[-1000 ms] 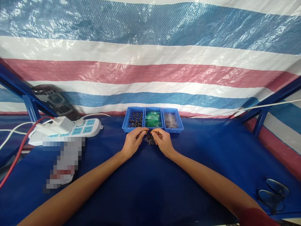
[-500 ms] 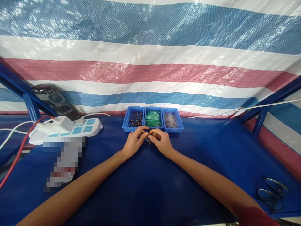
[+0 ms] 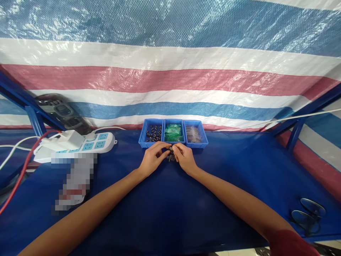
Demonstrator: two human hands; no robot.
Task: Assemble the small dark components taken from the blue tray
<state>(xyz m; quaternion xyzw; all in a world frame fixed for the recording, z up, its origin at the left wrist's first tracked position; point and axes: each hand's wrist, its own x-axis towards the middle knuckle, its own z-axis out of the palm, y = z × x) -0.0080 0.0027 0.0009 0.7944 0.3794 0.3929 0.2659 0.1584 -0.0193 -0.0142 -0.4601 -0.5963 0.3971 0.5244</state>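
My left hand and my right hand meet just in front of the blue bins. Thumb and fingers of each are closed in a pinch at a small dark metal part between them; its exact kind is too small to make out. Beneath the fingertips, several more small dark parts show, partly hidden. In the left blue bin lie loose dark metal pieces resembling short screws or fittings. The middle bin contains green packets. Clear plastic bags fill much of the right bin.
A white power strip with plugs and cables stands at the left, by a dark bottle-like object. A blurred-out item lies near my left forearm. Eyeglasses rest at the right on the blue tabletop. Striped sheeting hangs behind.
My right fingers have shifted slightly, drawing closer together over the small parts, and more dark pieces show below them. The view has tilted a little; the bins have stayed put.
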